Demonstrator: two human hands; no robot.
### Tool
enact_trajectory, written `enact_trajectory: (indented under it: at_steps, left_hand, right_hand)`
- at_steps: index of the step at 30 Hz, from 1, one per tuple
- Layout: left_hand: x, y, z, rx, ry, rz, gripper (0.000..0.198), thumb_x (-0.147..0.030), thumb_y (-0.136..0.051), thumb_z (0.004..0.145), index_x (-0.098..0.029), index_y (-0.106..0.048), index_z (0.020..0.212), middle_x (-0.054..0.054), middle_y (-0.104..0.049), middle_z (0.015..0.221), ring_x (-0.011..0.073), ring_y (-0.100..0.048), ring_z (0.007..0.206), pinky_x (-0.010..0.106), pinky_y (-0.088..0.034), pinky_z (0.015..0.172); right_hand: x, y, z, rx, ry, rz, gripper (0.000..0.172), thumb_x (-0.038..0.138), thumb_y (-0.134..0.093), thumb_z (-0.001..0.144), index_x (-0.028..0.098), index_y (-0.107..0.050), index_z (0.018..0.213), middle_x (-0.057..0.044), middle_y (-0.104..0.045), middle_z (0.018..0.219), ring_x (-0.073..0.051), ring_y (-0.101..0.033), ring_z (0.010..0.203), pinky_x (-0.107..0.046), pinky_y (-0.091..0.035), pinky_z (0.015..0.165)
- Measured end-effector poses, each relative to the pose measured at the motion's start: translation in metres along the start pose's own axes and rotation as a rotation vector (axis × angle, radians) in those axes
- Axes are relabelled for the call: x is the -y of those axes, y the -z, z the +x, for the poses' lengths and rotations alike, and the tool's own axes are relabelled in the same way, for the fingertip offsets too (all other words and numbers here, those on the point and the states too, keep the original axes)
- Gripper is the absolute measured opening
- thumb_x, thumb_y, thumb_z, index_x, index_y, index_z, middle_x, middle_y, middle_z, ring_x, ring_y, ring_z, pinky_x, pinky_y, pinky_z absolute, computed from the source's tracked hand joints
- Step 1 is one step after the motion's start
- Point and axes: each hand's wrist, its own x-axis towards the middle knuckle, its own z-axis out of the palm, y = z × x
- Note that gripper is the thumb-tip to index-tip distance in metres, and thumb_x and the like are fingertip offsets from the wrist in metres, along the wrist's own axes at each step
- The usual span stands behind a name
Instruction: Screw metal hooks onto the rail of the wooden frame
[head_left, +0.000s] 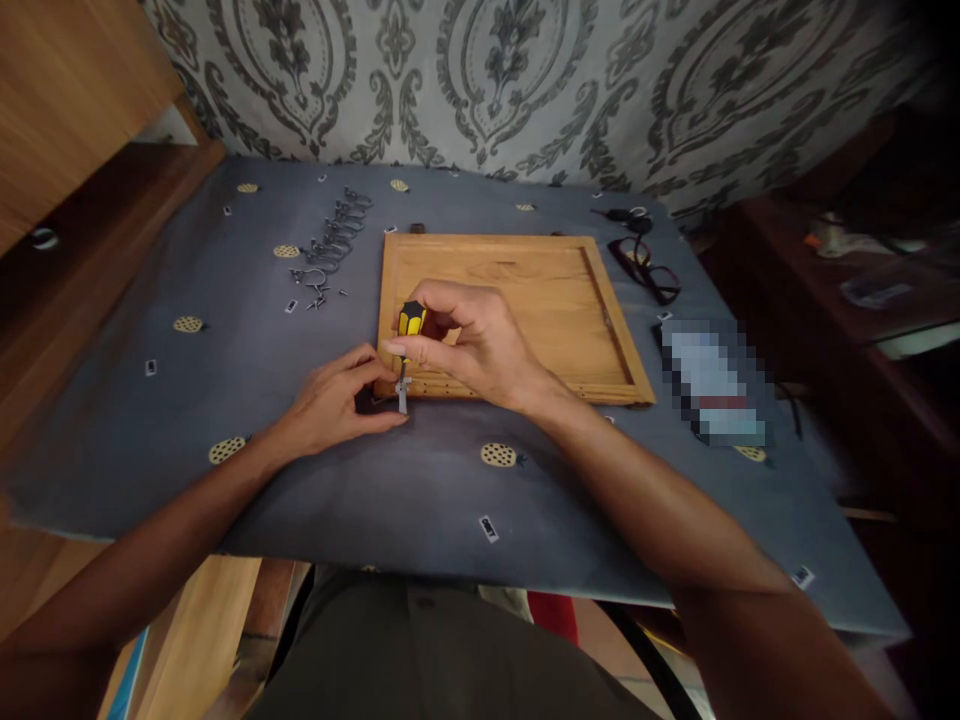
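Observation:
A wooden panel with a raised frame (525, 270) lies flat on the cloth-covered table. My right hand (480, 340) is closed around a yellow and black screwdriver (412, 318), held upright with its shaft pointing down. Its tip meets a small metal bracket (403, 392) on the panel's near left corner. My left hand (330, 400) steadies this bracket between thumb and forefinger, the other fingers curled behind. A row of small holes runs along the panel's near edge. Whether a screw sits under the tip is too small to tell.
Several metal rings with clips (334, 235) lie in a row behind my left hand, with a few loose screws (316, 299) close by. To the right are eyeglasses (660, 282), keys (636, 218) and a blurred-out phone-like object (712, 385). A patterned curtain (510, 80) hangs behind.

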Motion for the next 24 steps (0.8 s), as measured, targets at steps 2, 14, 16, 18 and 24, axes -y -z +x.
enact_trajectory:
  at_steps: [2,14,16,18,24]
  left_hand:
    - [-0.0002,0.0001,0.0001,-0.003,0.002,0.000,0.034,-0.049,-0.070,0.079,-0.024,-0.065,0.101,0.001,-0.059,0.097,0.0178,-0.058,0.088,0.029,-0.047,0.075]
    - [0.0006,-0.0014,-0.0003,0.001,0.012,0.008,0.033,-0.050,-0.069,0.079,-0.024,-0.065,0.099,0.001,-0.059,0.099,0.0175,-0.057,0.087,0.030,-0.047,0.075]
    - [0.0006,-0.0013,-0.0002,0.003,0.015,0.016,0.034,-0.051,-0.069,0.079,-0.023,-0.064,0.098,0.001,-0.059,0.096,0.0177,-0.057,0.086,0.030,-0.046,0.074]
    - [0.0007,-0.0011,-0.0002,0.004,0.016,0.023,0.035,-0.051,-0.069,0.079,-0.023,-0.063,0.099,0.001,-0.058,0.092,0.0177,-0.056,0.084,0.030,-0.045,0.074]
    - [0.0016,-0.0016,0.0001,0.007,0.003,0.020,0.038,-0.052,-0.067,0.080,-0.025,-0.063,0.106,0.002,-0.059,0.100,0.0190,-0.058,0.091,0.031,-0.048,0.078]
  right_hand:
    - [-0.0013,-0.0013,-0.0001,-0.014,0.029,-0.019,0.035,0.045,-0.069,0.086,0.018,-0.053,0.070,0.006,-0.046,0.064,-0.008,-0.042,0.058,-0.023,-0.034,0.053]
    - [0.0003,-0.0030,0.0002,-0.010,-0.007,0.032,0.029,0.036,-0.066,0.090,0.019,-0.050,0.072,0.007,-0.041,0.065,-0.007,-0.038,0.058,-0.023,-0.031,0.052]
    - [0.0010,-0.0027,0.0002,-0.012,-0.006,0.021,0.030,0.037,-0.066,0.090,0.019,-0.050,0.071,0.007,-0.041,0.065,-0.008,-0.038,0.058,-0.023,-0.031,0.052]
    - [0.0017,-0.0022,0.0002,-0.012,-0.006,0.007,0.031,0.039,-0.067,0.089,0.020,-0.050,0.071,0.006,-0.042,0.065,-0.008,-0.039,0.058,-0.024,-0.032,0.052]
    - [0.0009,-0.0014,-0.0003,-0.006,-0.011,-0.008,0.032,0.042,-0.067,0.088,0.020,-0.051,0.072,0.006,-0.043,0.066,-0.009,-0.040,0.058,-0.024,-0.034,0.052]
